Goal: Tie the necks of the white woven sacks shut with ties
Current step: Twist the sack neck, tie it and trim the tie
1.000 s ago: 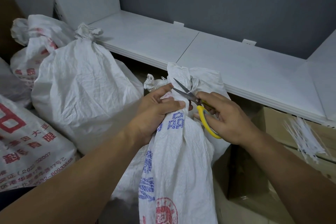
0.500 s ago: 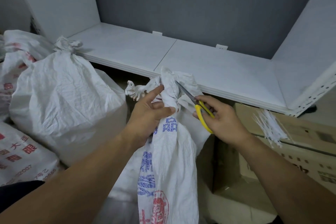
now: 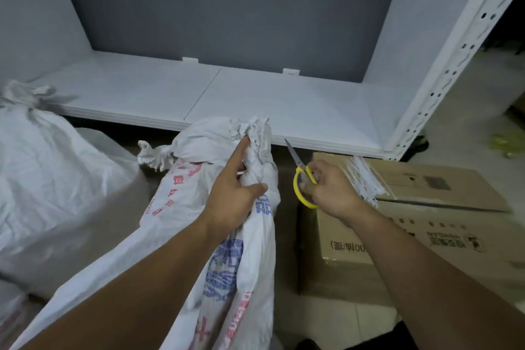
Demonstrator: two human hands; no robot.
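A white woven sack [image 3: 227,258] with blue and red print stands in front of me. My left hand [image 3: 233,196] grips its gathered neck just below the bunched top [image 3: 255,133], forefinger stretched up along the cloth. My right hand [image 3: 329,190] holds yellow-handled scissors [image 3: 301,173], blades together and pointing up and left, a short way to the right of the neck. A bundle of white ties [image 3: 366,179] lies on a cardboard box behind that hand. Behind the gripped sack lies another sack with a knotted neck [image 3: 154,153]. The tie on the gripped neck is hidden.
A large tied white sack [image 3: 56,179] fills the left side. A white shelf [image 3: 255,105] runs across behind the sacks, with a perforated upright [image 3: 454,65] at its right end. The cardboard box [image 3: 426,221] stands on the tiled floor at the right.
My right hand has drawn the scissors away from the sack's neck to the right, and the blades are now together. My left hand keeps its grip on the neck. The view has swung right.
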